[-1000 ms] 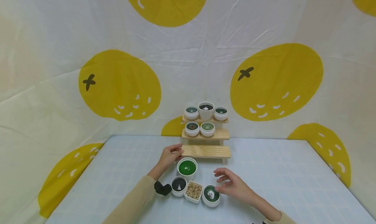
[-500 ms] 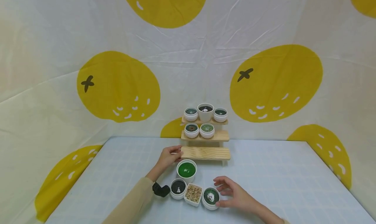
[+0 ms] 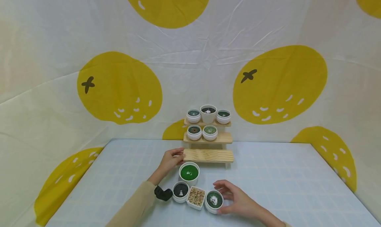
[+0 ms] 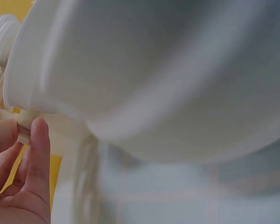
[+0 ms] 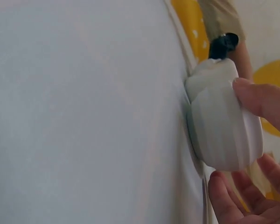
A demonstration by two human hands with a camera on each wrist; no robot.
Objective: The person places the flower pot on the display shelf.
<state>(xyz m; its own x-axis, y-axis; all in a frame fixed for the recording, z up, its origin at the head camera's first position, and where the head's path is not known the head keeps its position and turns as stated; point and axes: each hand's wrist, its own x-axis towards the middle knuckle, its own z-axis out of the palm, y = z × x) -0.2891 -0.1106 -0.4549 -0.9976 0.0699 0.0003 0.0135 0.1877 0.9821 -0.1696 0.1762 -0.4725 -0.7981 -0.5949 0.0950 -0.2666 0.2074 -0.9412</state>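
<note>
My left hand (image 3: pixel 171 160) pinches the left end of the lowest shelf (image 3: pixel 208 156) of a tiered wooden stand between thumb and finger. In the left wrist view a large white pot hides most of the stand. My right hand (image 3: pixel 238 199) is around the right side of a small round white pot (image 3: pixel 213 211) with a dark green top and a white patch. In the right wrist view the thumb (image 5: pixel 256 98) lies on that pot's side at the rim, and the fingertips (image 5: pixel 218 179) are right at its opposite side. The pot sits upright on the table.
Left of that pot stand a square white dish of beige bits (image 3: pixel 196 196), a dark-topped white pot (image 3: pixel 181 190) and a taller green-topped pot (image 3: pixel 189 172). White pots also fill the top shelf (image 3: pixel 208 122), and two sit on the middle shelf (image 3: pixel 224 137). A black device (image 3: pixel 163 194) is on the left wrist.
My right hand has come down a little and closed in around the small pot, its thumb shifting from the top to the near side. The left hand stays at the shelf end.
</note>
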